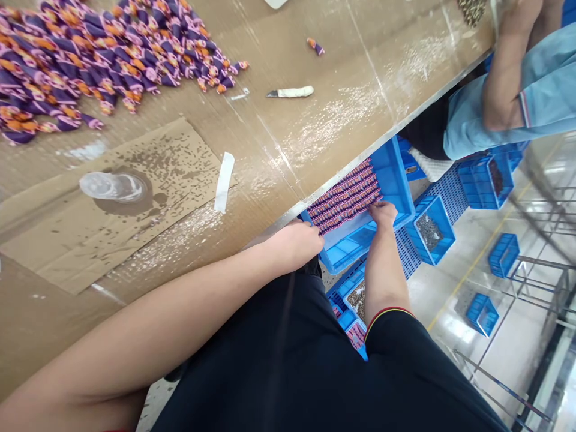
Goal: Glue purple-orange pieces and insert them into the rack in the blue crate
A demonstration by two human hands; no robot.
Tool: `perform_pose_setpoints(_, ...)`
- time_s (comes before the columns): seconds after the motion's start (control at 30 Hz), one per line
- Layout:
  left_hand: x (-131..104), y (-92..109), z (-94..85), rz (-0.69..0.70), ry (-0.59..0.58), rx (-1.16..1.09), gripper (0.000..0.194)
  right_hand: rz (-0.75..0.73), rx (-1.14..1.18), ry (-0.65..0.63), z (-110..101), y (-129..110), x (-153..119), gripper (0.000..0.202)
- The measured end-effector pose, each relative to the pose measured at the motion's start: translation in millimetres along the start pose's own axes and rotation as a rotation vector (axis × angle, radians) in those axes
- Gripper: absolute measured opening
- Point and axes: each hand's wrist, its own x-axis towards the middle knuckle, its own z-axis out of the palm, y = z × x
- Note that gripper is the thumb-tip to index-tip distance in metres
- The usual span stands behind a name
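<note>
Rows of purple, pink and orange twisted cords (348, 195) lie side by side in a blue crate (392, 174), below the table's edge. At their near left end is my left hand (302, 241), closed, with its fingers curled round the end of the nearest cord. My right hand (383, 213) pinches the right end of the same row, just inside the crate wall. The fingertips of both hands are partly hidden. Between the hands the nearest cord looks stretched straight.
A pile of knotted patterned fabric pieces (108, 54) covers the table's far left. A clear cup (112, 186) stands on wet cardboard (184, 162). A knife with a wrapped handle (292, 92) lies farther back. A co-worker (481, 114) sits at right, near several blue crates (434, 231).
</note>
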Motion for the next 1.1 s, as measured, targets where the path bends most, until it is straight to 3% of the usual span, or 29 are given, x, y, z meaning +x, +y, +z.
perform_pose_setpoints(0.27,-3.0,0.6,-6.6,0.01,-0.015,0.014,0.014,-0.03,-0.039,-0.002,0.4,0.1,-0.2,0.011)
perform_pose_setpoints(0.6,0.4,-0.8,4.3,0.008,0.009,0.014,0.011,0.027,-0.054,0.019,0.5,-0.8,3.3,0.013)
perform_pose_setpoints(1.1,-1.1,0.9,-7.4,-0.001,-0.038,0.009,0.016,0.039,0.008,0.048,-5.0,11.0,17.4,0.023)
